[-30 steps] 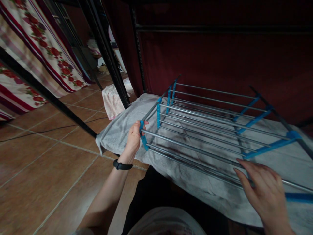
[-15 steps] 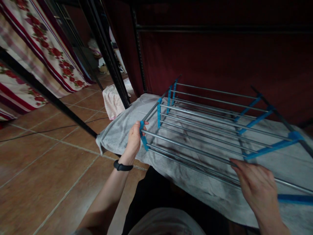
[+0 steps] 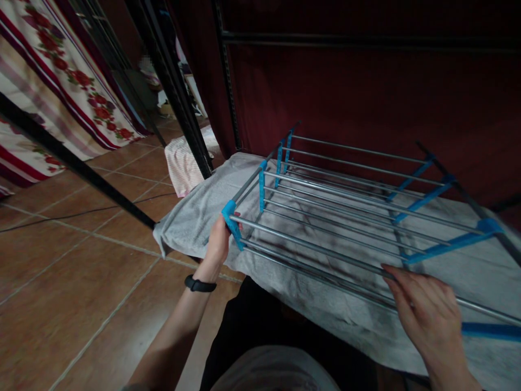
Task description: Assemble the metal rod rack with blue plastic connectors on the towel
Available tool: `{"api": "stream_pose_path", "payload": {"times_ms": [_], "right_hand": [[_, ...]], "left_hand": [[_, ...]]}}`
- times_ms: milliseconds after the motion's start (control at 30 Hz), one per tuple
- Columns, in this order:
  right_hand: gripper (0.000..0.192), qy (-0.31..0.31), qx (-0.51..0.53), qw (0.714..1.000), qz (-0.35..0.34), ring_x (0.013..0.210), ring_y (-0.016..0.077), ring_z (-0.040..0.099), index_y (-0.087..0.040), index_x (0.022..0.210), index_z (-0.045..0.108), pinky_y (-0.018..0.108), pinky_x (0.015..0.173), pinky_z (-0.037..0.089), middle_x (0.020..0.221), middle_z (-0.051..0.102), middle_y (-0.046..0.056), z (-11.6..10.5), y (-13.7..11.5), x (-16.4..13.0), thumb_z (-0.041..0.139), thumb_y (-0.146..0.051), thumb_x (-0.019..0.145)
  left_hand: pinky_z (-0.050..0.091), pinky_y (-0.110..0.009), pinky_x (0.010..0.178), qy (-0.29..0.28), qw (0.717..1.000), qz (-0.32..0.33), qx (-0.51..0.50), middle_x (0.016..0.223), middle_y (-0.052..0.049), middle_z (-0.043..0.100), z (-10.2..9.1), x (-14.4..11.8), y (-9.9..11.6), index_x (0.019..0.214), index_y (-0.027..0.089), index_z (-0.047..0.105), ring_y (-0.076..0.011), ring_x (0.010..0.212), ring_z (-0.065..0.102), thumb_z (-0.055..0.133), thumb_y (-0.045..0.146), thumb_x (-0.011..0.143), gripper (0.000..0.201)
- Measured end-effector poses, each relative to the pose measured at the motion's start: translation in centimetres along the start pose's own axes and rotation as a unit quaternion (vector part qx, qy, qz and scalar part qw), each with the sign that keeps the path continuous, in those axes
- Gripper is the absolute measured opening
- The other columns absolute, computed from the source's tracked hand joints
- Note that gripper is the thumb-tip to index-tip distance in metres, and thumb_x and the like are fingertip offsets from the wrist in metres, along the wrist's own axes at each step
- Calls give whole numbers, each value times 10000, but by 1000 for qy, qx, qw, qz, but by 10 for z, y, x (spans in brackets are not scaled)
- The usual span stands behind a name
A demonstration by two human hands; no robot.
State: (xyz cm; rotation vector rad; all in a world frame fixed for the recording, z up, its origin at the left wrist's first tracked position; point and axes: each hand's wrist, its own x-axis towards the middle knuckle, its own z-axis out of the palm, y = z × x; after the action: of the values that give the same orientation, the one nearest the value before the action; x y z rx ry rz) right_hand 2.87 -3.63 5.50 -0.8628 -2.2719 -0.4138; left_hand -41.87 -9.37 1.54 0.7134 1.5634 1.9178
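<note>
A metal rack (image 3: 325,185) of grey tubes with blue plastic connectors lies on a grey cloth. At its near left corner, my left hand (image 3: 220,239) is closed around the blue connector (image 3: 234,228); a black band circles that wrist. Some of the left fingers are hidden behind the connector. My right hand (image 3: 427,309) grips the nearest long tube towards the right, thumb side against the metal. Its other fingertips are out of sight under the hand. More blue connectors (image 3: 448,241) join the tubes at the rack's right end.
The grey cloth (image 3: 195,217) covers a low surface before a dark red curtain (image 3: 345,92). Black metal posts (image 3: 179,92) and a slanting black bar (image 3: 81,168) stand at left. A cable (image 3: 89,213) crosses the tiled floor, near a flowered curtain (image 3: 81,79).
My left hand has shifted slightly lower on the corner connector, baring its top. My right hand stays on the tube. The whole view has moved a little.
</note>
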Motion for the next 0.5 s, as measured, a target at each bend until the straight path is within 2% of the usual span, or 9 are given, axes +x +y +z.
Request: {"api": "stream_pose_path", "payload": {"times_ms": [100,200,300,367,500], "right_hand": [[301,0,-3,1000,3,851,186,658,-238,1270,618,339,861,418,1003,734,42,-1,-2,1,590,-268,972],[298,-1,-4,1000,2,860,189,657,-232,1264,616,340,856,417,1004,733,46,-2,-3,2,597,-252,967],[285,-4,-8,1000,5,852,187,651,-231,1250,620,338,849,415,993,732,43,-1,-3,2,599,-252,966],[279,-5,-11,1000,6,842,185,647,-226,1243,624,337,846,412,984,729,42,-1,-2,1,596,-263,968],[281,-8,-19,1000,7,842,183,642,-225,1244,630,334,846,403,975,726,37,0,-1,0,582,-285,973]], "left_hand": [[506,-281,658,14,993,4,117,689,-28,645,-17,7,-28,760,176,624,-175,676,608,622,456,787,281],[527,-336,760,51,966,46,251,822,-52,659,-36,15,-50,804,190,626,-213,806,623,582,343,766,164],[518,-397,890,76,911,79,398,1048,-124,632,-51,19,-61,918,180,645,-268,1012,610,533,270,793,191],[481,-443,980,72,869,91,481,1150,-166,599,-58,20,-65,1020,158,649,-306,1125,573,519,243,820,254],[445,-489,1014,50,799,64,595,1228,-211,568,-68,20,-74,1168,115,624,-351,1178,541,494,249,873,349]]}}
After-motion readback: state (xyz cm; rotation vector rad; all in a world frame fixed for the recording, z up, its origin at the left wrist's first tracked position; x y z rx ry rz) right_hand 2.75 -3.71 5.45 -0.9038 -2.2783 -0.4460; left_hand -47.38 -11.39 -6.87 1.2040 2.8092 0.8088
